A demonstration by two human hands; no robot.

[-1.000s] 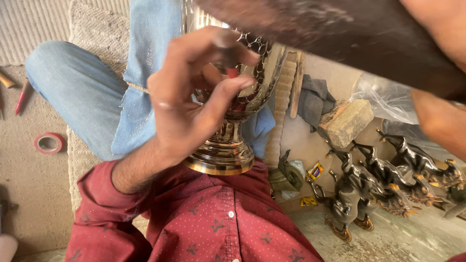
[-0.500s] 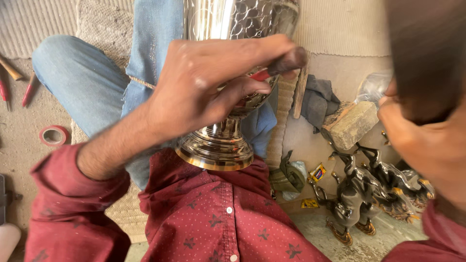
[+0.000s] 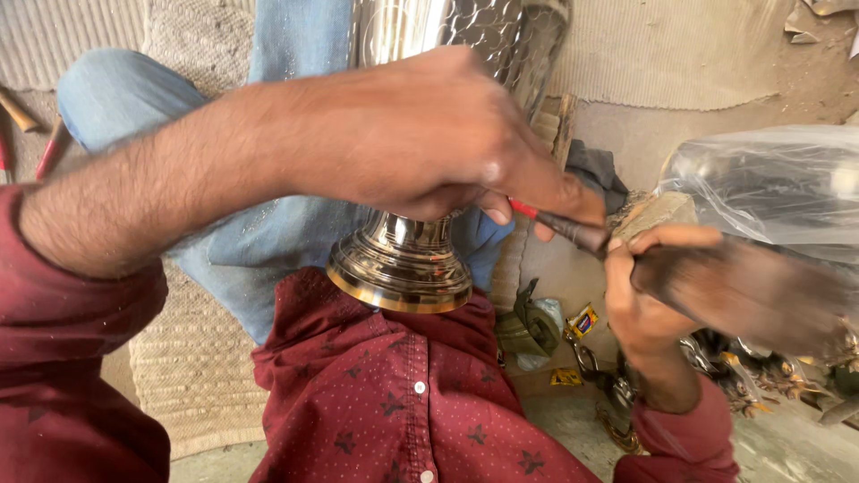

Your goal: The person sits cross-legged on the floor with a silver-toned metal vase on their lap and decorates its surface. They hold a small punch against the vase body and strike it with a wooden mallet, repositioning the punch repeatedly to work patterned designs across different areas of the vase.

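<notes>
A shiny embossed metal vessel (image 3: 403, 268) rests base-down against my lap, its patterned body (image 3: 483, 36) pointing away from me. My left hand (image 3: 420, 134) reaches across the vessel's stem and pinches a thin dark punch with a red band (image 3: 555, 222), its tip pointing right. My right hand (image 3: 649, 286) is just right of the punch's tip and grips a dark hammer (image 3: 752, 300), which is blurred by motion. The hammer's head sits close to the punch's end; whether they touch I cannot tell.
A clear plastic bag (image 3: 769, 183) lies at the right over a pale block (image 3: 662, 213). Small metal figures (image 3: 769, 376) crowd the lower right floor. Red-handled tools (image 3: 49, 148) lie at the far left on a woven mat (image 3: 197, 376).
My left hand has slid down to the vessel's stem with the punch pointing right. My right hand has swung the hammer down to meet the punch's end.
</notes>
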